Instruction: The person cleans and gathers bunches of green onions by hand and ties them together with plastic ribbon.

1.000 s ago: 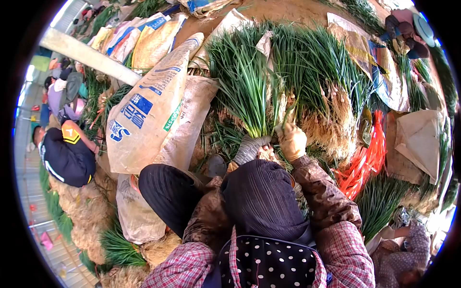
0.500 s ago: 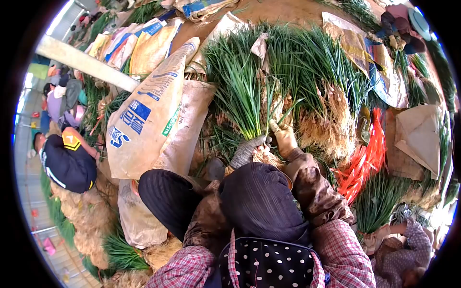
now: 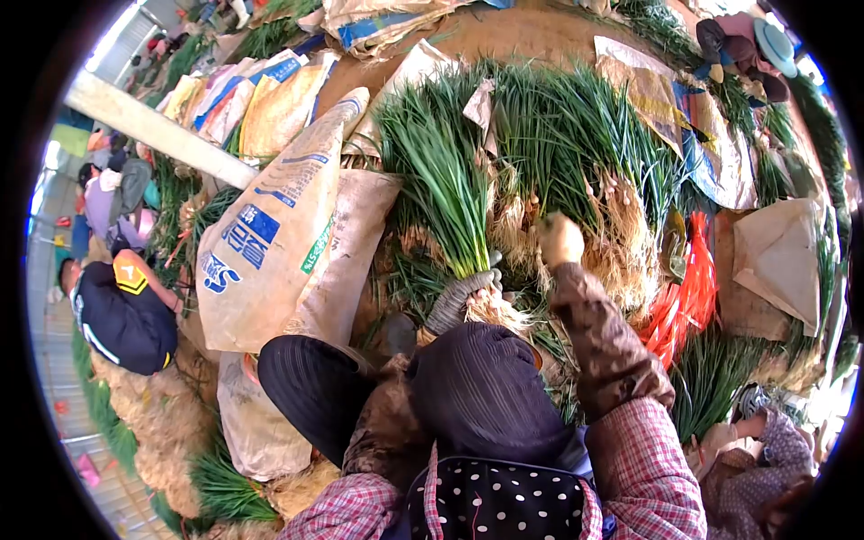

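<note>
My left hand (image 3: 459, 301), in a grey glove, is wrapped round the lower stems of a bundle of long green plants (image 3: 454, 220). The bundle's leaves fan upward and its pale roots (image 3: 497, 311) stick out below the glove. My right hand (image 3: 560, 239), in a tan glove, reaches to the roots of the plant pile (image 3: 576, 135) lying ahead. Its fingers are blurred against the roots, and whether they grip anything cannot be made out.
Printed sacks (image 3: 270, 225) lie to the left beside a pale beam (image 3: 162, 128). Red plastic strips (image 3: 688, 297) are at the right. People crouch at the left (image 3: 126, 310), upper right (image 3: 747, 49) and lower right (image 3: 756, 468).
My right hand has moved up and away from the bundle to the pile's roots. My left hand still holds the bundle, now slightly lower. The view has shifted a little.
</note>
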`<state>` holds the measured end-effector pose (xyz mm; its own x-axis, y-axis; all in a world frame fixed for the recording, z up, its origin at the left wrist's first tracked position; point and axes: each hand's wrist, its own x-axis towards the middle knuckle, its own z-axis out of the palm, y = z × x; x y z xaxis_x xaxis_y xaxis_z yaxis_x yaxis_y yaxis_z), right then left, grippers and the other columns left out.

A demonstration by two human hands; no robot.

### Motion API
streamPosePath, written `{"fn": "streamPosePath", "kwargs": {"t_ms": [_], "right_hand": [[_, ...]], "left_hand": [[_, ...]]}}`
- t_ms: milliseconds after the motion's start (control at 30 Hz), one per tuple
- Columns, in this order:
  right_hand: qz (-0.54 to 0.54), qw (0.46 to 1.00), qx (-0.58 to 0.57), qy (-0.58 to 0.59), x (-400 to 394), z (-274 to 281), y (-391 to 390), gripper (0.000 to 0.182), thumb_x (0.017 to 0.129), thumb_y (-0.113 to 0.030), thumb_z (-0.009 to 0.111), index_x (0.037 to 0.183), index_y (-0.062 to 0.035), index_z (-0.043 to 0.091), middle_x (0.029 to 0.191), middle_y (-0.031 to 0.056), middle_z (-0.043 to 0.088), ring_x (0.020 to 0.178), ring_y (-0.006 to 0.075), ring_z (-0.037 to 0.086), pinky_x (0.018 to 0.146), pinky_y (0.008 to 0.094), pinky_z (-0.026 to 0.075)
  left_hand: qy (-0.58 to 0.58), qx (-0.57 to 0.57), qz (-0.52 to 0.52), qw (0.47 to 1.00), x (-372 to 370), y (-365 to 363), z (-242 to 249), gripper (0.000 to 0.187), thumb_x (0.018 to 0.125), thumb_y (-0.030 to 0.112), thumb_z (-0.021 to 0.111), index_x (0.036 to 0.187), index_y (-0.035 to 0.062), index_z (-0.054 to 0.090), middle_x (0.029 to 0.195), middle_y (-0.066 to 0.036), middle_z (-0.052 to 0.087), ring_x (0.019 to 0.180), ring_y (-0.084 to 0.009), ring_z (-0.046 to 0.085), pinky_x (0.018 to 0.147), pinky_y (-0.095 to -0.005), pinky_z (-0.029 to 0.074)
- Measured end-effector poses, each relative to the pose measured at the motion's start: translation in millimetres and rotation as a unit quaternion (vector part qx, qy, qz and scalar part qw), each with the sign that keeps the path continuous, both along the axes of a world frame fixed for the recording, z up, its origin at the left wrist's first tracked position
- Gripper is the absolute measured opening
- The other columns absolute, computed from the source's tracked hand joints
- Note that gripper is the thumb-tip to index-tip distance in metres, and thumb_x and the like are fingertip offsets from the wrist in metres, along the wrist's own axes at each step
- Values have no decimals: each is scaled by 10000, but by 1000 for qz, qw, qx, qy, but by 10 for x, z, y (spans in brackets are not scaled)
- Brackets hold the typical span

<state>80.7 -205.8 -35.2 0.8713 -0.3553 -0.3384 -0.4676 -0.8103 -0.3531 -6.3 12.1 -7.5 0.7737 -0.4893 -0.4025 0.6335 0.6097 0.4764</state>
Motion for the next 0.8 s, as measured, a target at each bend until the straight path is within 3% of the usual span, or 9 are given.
{"fn": "streamPosePath", "kwargs": {"t_ms": [167,233,400,467,567,600,700,733,800], "right_hand": [[89,991,-77,-70,780,-34,-204,354,812,-398,692,943,-69,703,860,144,691,769,284,671,706,363,523],[111,988,-60,-92,882,-83,-228,320,815,-361,702,917,-58,704,803,125,685,714,249,655,674,350,511],[-89,948,302,-41,266,406,99,206,853,-211,688,937,-24,665,714,33,662,530,87,548,498,238,457],[-65,943,322,-51,-15,337,193,190,871,-176,662,980,-22,639,720,29,658,519,76,533,487,214,450],[-111,837,528,-91,-340,192,361,324,822,-241,691,1005,24,652,828,91,679,637,143,615,581,282,506],[-13,910,396,-124,-392,252,354,310,833,-214,664,1021,33,645,824,120,679,656,159,615,600,299,494],[20,871,450,-198,-487,162,414,221,856,-183,625,927,23,667,762,119,670,683,155,600,617,308,472],[81,910,372,-165,-509,510,463,207,870,-180,616,911,17,664,752,133,667,660,159,595,604,305,465],[275,878,45,-390,-576,482,507,161,878,-180,589,897,-53,687,742,147,658,564,259,608,546,368,489]], "left_hand": [[97,-12,13,995,-88,-12,196,384,828,89,674,1187,-1,570,859,-63,634,704,-173,610,610,-300,540],[87,-17,28,996,-123,11,156,376,812,86,685,1163,-5,585,890,-84,655,696,-189,627,607,-293,546],[-94,188,-1,978,24,-26,15,326,782,156,730,1053,17,612,728,-62,648,569,-102,592,462,-209,456],[-97,236,-17,967,48,-38,-37,301,781,153,730,1028,27,614,714,-47,647,553,-81,583,443,-185,434],[-111,173,10,979,-83,-138,-2,244,838,236,690,951,23,661,723,-44,640,512,-86,536,442,-171,414],[-94,123,-14,988,-128,-202,-198,220,861,241,658,930,32,649,721,-39,627,523,-83,523,452,-178,411],[10,49,-114,992,11,-162,-725,183,927,209,555,806,76,590,665,-11,568,562,-77,490,472,-217,403],[-16,83,-97,992,13,-156,-674,174,889,210,591,793,66,607,649,-19,579,549,-90,507,469,-226,414],[-77,231,-45,969,48,-137,-530,175,814,214,662,766,47,641,618,-34,602,521,-115,542,464,-245,435]]}}
